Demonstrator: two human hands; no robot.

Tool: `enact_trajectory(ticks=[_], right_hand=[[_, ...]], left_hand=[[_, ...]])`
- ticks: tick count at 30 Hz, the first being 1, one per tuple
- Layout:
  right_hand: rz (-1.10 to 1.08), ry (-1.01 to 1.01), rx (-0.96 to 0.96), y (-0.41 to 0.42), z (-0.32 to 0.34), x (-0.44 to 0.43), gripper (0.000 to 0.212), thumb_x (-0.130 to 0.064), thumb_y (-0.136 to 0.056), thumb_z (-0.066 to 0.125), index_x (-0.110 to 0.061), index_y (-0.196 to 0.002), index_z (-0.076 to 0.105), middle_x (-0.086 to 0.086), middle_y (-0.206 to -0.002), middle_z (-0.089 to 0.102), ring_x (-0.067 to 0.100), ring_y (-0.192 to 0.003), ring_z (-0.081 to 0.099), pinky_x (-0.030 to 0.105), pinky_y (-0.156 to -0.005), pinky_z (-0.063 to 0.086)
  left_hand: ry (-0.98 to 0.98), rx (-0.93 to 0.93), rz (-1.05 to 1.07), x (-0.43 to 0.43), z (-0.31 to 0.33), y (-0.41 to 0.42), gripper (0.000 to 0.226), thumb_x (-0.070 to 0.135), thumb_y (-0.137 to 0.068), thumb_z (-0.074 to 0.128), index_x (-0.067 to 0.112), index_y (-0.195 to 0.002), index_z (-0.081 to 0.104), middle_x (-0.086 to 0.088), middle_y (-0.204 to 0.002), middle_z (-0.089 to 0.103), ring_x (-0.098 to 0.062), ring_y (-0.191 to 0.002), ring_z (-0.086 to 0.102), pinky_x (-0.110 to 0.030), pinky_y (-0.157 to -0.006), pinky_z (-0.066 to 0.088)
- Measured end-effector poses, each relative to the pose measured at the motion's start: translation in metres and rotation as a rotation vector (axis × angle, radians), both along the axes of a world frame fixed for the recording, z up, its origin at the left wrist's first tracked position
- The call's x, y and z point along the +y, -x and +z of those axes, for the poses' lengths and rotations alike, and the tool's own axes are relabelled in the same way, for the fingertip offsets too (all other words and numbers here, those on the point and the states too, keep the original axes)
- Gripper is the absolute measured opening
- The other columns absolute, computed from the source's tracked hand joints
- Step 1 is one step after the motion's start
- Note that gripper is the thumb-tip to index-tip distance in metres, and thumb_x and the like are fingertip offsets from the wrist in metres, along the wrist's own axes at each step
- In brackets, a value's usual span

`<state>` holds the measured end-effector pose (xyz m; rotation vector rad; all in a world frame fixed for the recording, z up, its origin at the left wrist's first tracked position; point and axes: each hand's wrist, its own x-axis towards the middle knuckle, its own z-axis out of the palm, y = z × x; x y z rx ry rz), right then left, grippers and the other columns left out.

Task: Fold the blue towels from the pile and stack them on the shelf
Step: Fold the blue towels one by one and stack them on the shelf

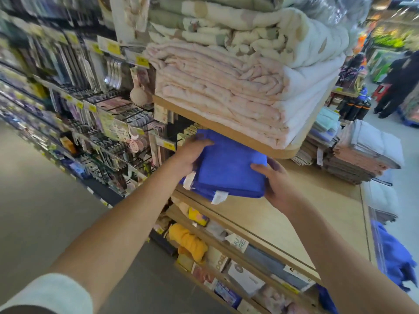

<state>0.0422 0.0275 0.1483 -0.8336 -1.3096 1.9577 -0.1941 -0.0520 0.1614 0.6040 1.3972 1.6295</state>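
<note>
1. The folded blue towels are a flat bundle of several layers at the left end of the wooden shelf, partly under the upper board. I cannot tell if the bundle rests fully on the wood.
2. Two white labels hang out of the bundle: one at the front edge and one at the left side.
3. My left hand holds the bundle at its left side, with the fingers laid over the far left corner.
4. My right hand holds the right front corner, thumb on top and the fingers at the side of the layers.
5. The loose blue pile hangs at the right end of the same shelf, well apart from the bundle.
6. On the upper board lie folded pink blankets, with cream ones above them.
7. At the right stands a stack of pink and grey towels.
8. On a lower shelf lies a yellow cloth.
9. At the left are racks of hanging goods.
</note>
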Motion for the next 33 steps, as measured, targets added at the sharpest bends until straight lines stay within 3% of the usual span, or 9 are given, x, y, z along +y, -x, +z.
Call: enact_trajectory(ticks=[7, 9, 13, 17, 19, 22, 25, 30, 33], right_hand=[[-0.040, 0.034, -0.002, 0.074, 0.018, -0.009, 0.019, -0.001, -0.092, 0.067, -0.008, -0.110, 0.066, 0.010, -0.090, 0.062, 0.021, -0.074, 0.053, 0.033, -0.068, 0.047], [-0.092, 0.083, 0.003, 0.093, 0.021, -0.003, 0.015, 0.000, -0.093, 0.067, -0.011, -0.102, 0.068, 0.007, -0.092, 0.067, 0.020, -0.080, 0.059, 0.033, -0.077, 0.053], [-0.158, 0.040, -0.109, 0.123, 0.016, 0.013, 0.017, -0.002, -0.098, 0.062, -0.018, -0.094, 0.064, 0.002, -0.088, 0.063, 0.014, -0.074, 0.054, 0.019, -0.056, 0.053], [-0.282, -0.093, -0.393, 0.127, -0.006, 0.021, 0.013, -0.016, -0.094, 0.071, -0.023, -0.091, 0.061, 0.006, -0.093, 0.063, 0.018, -0.080, 0.062, 0.033, -0.074, 0.058], [-0.279, -0.127, -0.429, 0.123, -0.015, 0.020, 0.014, -0.026, -0.094, 0.072, -0.022, -0.101, 0.061, 0.006, -0.099, 0.064, 0.019, -0.084, 0.063, 0.037, -0.077, 0.056], [-0.224, -0.090, -0.383, 0.110, -0.027, 0.019, 0.027, -0.031, -0.099, 0.066, -0.021, -0.123, 0.061, 0.004, -0.108, 0.067, 0.020, -0.091, 0.065, 0.035, -0.077, 0.053], [-0.233, -0.118, -0.388, 0.090, -0.040, 0.018, 0.017, -0.026, -0.101, 0.062, -0.019, -0.117, 0.066, 0.001, -0.106, 0.068, 0.017, -0.092, 0.065, 0.032, -0.074, 0.052], [-0.288, -0.325, -0.564, 0.032, -0.070, 0.025, 0.012, -0.021, -0.099, 0.067, -0.014, -0.108, 0.072, 0.002, -0.098, 0.070, 0.018, -0.090, 0.064, 0.028, -0.070, 0.050], [-0.335, -0.631, -0.813, -0.022, -0.084, 0.027, 0.009, -0.028, -0.096, 0.069, -0.027, -0.104, 0.074, -0.013, -0.107, 0.066, 0.004, -0.095, 0.065, 0.020, -0.072, 0.049]], left_hand=[[0.000, 0.051, -0.141, 0.018, 0.016, 0.081, 0.026, -0.008, -0.094, 0.053, 0.010, -0.111, 0.064, -0.009, -0.094, 0.074, -0.023, -0.079, 0.072, -0.028, -0.060, 0.058], [-0.027, 0.115, -0.134, 0.033, 0.018, 0.099, 0.025, -0.006, -0.097, 0.056, 0.004, -0.119, 0.062, -0.012, -0.107, 0.070, -0.026, -0.092, 0.068, -0.032, -0.069, 0.060], [0.035, 0.311, -0.210, 0.056, 0.014, 0.122, 0.018, 0.005, -0.099, 0.061, 0.009, -0.116, 0.062, -0.010, -0.118, 0.066, -0.031, -0.108, 0.063, -0.033, -0.077, 0.056], [0.239, 0.703, -0.242, 0.072, -0.008, 0.133, 0.051, 0.006, -0.097, 0.062, 0.004, -0.146, 0.046, -0.017, -0.143, 0.054, -0.037, -0.127, 0.055, -0.046, -0.102, 0.051], [0.230, 0.855, -0.250, 0.069, -0.017, 0.131, 0.060, 0.008, -0.095, 0.062, 0.009, -0.151, 0.041, -0.016, -0.148, 0.049, -0.036, -0.130, 0.052, -0.039, -0.096, 0.051], [0.121, 1.146, -0.114, 0.055, -0.029, 0.119, 0.047, 0.009, -0.091, 0.058, 0.011, -0.138, 0.052, -0.016, -0.132, 0.058, -0.037, -0.121, 0.056, -0.033, -0.087, 0.046], [-0.103, 1.483, 0.066, 0.027, -0.043, 0.084, 0.038, 0.011, -0.084, 0.057, 0.017, -0.121, 0.062, -0.006, -0.123, 0.060, -0.030, -0.118, 0.054, -0.042, -0.098, 0.047], [-0.411, 1.556, -0.070, 0.000, -0.071, -0.015, 0.029, 0.011, -0.075, 0.062, 0.026, -0.099, 0.070, 0.006, -0.125, 0.061, -0.023, -0.128, 0.053, -0.043, -0.093, 0.045], [-0.438, 1.576, -0.085, 0.005, -0.087, -0.058, 0.030, 0.013, -0.081, 0.059, 0.026, -0.105, 0.069, 0.006, -0.135, 0.058, -0.022, -0.142, 0.042, -0.054, -0.113, 0.033]])
